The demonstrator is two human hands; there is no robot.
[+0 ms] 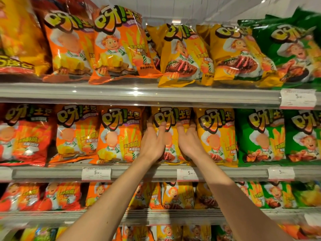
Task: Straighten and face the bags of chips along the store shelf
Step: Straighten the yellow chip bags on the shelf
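Observation:
A yellow chip bag (171, 117) stands upright on the middle shelf (147, 173), between an orange bag (119, 134) and another yellow bag (217, 134). My left hand (153, 141) lies flat against the left side of its front, fingers spread, thumb at its left edge. My right hand (189, 141) presses on the right side of the same bag, fingertips reaching into the gap beside the neighbouring yellow bag. Both palms cover the bag's lower half.
The top shelf (139, 92) carries orange, yellow and green bags (286, 53), some leaning. Red (26, 134) and green bags (258, 136) flank the middle row. Price tags (96, 173) hang on the rails. Lower shelves hold more bags.

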